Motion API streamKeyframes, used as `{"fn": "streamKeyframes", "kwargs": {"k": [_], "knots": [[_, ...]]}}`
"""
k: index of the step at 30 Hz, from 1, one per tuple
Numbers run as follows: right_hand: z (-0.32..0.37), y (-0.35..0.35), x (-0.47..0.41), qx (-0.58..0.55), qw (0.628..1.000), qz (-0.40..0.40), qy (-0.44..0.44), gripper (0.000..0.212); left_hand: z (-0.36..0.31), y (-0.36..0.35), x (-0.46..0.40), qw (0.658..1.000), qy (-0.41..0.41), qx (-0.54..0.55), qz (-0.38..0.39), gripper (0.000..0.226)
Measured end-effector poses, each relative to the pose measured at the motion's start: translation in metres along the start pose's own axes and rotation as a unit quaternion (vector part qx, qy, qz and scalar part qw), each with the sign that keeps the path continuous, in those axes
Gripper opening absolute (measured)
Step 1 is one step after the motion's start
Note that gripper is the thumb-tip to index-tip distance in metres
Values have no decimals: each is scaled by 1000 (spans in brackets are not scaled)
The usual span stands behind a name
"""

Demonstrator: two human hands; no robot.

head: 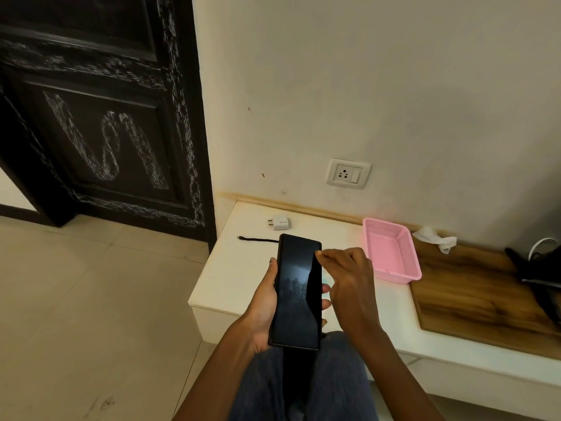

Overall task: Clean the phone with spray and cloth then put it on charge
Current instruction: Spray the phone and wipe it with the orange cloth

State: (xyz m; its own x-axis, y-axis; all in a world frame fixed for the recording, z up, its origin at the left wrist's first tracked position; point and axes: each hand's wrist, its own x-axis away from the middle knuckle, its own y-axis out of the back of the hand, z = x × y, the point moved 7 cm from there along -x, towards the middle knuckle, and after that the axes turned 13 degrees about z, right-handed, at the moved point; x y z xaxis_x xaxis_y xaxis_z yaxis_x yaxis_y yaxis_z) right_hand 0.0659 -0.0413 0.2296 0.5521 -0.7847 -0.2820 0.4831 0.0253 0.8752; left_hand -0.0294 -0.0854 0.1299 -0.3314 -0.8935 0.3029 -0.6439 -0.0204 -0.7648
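Observation:
A black phone (296, 293) stands upright over my lap, screen facing me, with a patch of fine droplets on the glass. My left hand (262, 305) grips it from the left and behind. My right hand (352, 287) is beside the phone's right edge, fingers curled, its index fingertip touching the upper right edge. Its palm is hidden, and a pale cyan sliver shows behind the thumb. A white charger plug (280, 223) and a black cable (258, 239) lie on the white ledge (236, 268). A crumpled white cloth (437, 238) lies further right. No spray bottle is visible.
A wall socket (348, 173) sits above the ledge. A pink mesh basket (391, 250) stands right of my hands, then a wooden board (473, 293) and a black bag (537, 275). A dark door (91, 117) and tiled floor (76, 299) are on the left.

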Motion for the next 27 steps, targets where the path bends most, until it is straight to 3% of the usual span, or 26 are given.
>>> {"fn": "streamKeyframes", "kwargs": {"k": [4, 8, 11, 18, 25, 27], "knots": [[6, -11, 11, -12, 1000, -16, 4, 46, 0, 9, 1, 999, -29, 19, -29, 75], [26, -22, 43, 60, 995, -43, 73, 38, -4, 25, 2, 995, -58, 28, -70, 66], [24, -21, 40, 66, 994, -48, 74, 33, -1, 28, 1, 995, -47, 27, -83, 69], [24, -19, 17, 65, 996, -16, 62, 56, -1, 26, 0, 994, -67, 35, -85, 66], [29, -31, 38, 61, 995, -2, 80, 41, 0, 31, 2, 992, -58, 58, -94, 68], [23, -26, 31, 62, 996, 3, 67, 48, 2, 23, 0, 993, -57, 59, -80, 68]]}}
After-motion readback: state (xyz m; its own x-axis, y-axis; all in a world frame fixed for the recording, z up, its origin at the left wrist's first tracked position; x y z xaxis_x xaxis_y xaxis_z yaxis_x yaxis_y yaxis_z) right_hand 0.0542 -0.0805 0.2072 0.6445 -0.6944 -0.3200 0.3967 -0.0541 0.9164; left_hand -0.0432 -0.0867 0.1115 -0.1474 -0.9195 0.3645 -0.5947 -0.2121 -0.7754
